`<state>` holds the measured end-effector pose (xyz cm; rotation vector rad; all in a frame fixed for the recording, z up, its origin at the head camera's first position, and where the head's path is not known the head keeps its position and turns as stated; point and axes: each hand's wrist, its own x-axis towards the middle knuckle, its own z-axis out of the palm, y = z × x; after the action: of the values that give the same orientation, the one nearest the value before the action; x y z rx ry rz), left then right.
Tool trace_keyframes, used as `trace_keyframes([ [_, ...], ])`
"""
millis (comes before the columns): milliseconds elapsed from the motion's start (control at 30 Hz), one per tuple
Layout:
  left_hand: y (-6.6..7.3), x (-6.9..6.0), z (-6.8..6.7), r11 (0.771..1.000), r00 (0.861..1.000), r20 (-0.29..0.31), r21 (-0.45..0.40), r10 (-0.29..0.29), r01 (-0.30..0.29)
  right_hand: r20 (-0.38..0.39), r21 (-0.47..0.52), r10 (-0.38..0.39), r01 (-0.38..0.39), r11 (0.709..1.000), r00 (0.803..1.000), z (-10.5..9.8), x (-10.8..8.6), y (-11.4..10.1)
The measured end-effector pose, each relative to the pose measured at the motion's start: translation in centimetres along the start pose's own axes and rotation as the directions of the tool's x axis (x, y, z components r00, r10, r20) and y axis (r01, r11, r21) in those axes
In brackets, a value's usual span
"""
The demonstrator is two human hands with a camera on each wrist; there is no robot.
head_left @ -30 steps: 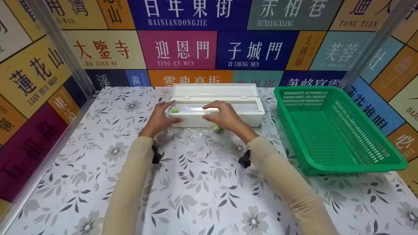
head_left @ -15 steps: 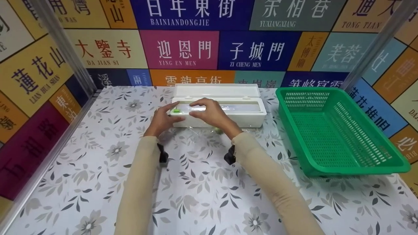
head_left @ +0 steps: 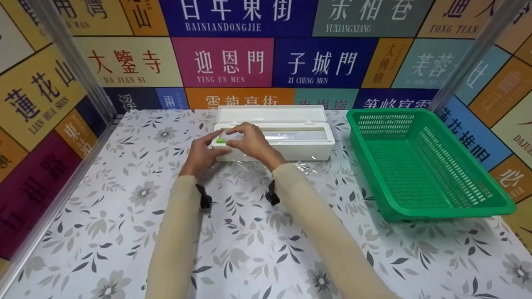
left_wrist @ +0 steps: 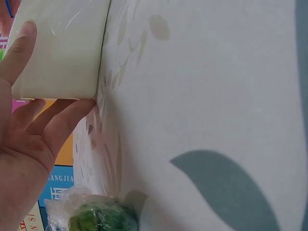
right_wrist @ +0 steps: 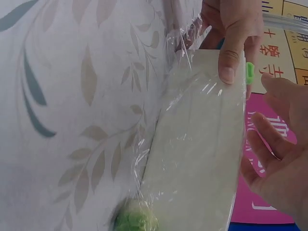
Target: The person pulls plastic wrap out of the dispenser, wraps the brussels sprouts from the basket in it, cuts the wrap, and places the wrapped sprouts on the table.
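Observation:
A white cling film dispenser point(head_left: 291, 152) lies at the back of the table with its lid point(head_left: 272, 113) raised. A light green slide cutter point(head_left: 220, 140) sits at its left end. My left hand point(head_left: 200, 154) grips that end, thumb on the front face and fingers around the end. My right hand point(head_left: 249, 141) hovers by the cutter, thumb and fingers spread and, in the right wrist view, apart from it. Clear film point(right_wrist: 187, 130) hangs over the dispenser's front onto the table. A green vegetable point(right_wrist: 136, 219), kind unclear, lies against the front. Film wraps a green bundle point(left_wrist: 103, 216) near my left wrist.
A green plastic basket point(head_left: 368, 166) stands on the right of the table. A patterned tablecloth point(head_left: 249, 249) covers the table. Printed panels point(head_left: 224, 62) rise behind it, with clear posts point(head_left: 70, 58) at the corners.
My right hand has moved left along the dispenser toward the green cutter. The left hand keeps its grip on the left end. The vegetable in front is now hidden in the head view.

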<state>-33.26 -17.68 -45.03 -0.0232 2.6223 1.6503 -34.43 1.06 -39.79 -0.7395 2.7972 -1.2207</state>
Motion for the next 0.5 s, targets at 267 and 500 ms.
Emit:
trace_keyframes([
  [267,0.2,0.2,-0.1,0.999,1.0,-0.003,0.031,0.011,-0.011,-0.07,-0.132,0.054,-0.063,0.989,0.996,1.5,0.3,-0.6],
  [500,-0.2,0.3,0.0,1.0,1.0,-0.021,0.027,-0.006,0.006,-0.12,-0.194,0.057,-0.08,0.978,0.991,3.1,0.5,-1.1],
])
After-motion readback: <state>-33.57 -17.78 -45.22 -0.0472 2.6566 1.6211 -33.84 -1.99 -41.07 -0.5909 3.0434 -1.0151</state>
